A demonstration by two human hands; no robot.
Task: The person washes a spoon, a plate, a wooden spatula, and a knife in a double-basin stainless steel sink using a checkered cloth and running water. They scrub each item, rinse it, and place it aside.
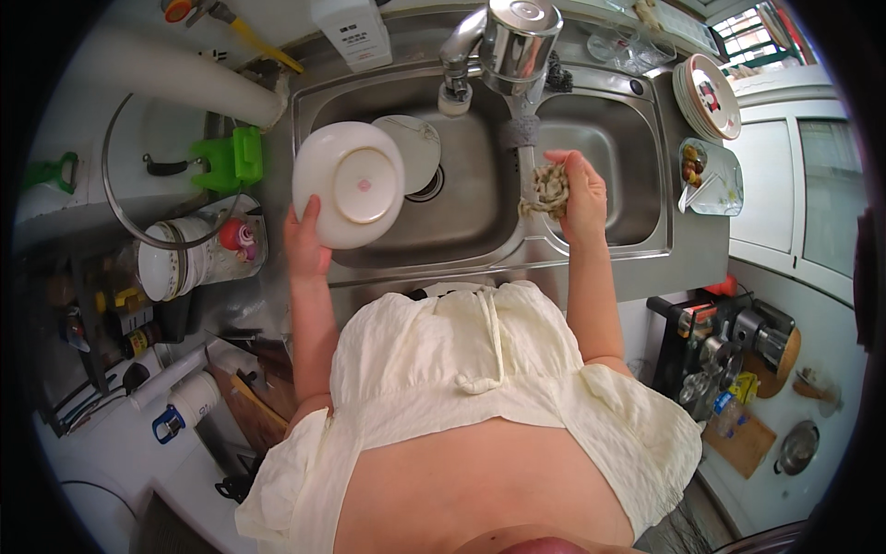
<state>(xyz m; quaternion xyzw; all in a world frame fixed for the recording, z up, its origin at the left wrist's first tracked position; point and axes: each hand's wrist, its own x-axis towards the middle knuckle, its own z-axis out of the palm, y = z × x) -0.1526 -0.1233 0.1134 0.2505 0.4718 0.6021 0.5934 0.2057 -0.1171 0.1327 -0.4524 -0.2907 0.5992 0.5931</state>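
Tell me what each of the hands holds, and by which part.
The left hand holds a white dish by its lower-left edge; the right hand holds a crumpled cloth by its right side.

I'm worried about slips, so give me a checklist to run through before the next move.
1. Left hand on the white dish: gripping its edge; ok.
2. Right hand on the knotted cloth: held; ok.
3. Dish's far face clean: turned away; cannot tell.
4. Drain uncovered: the plate in the left basin overlaps it in this view; not ok.
5. Tap off: no stream visible; ok.
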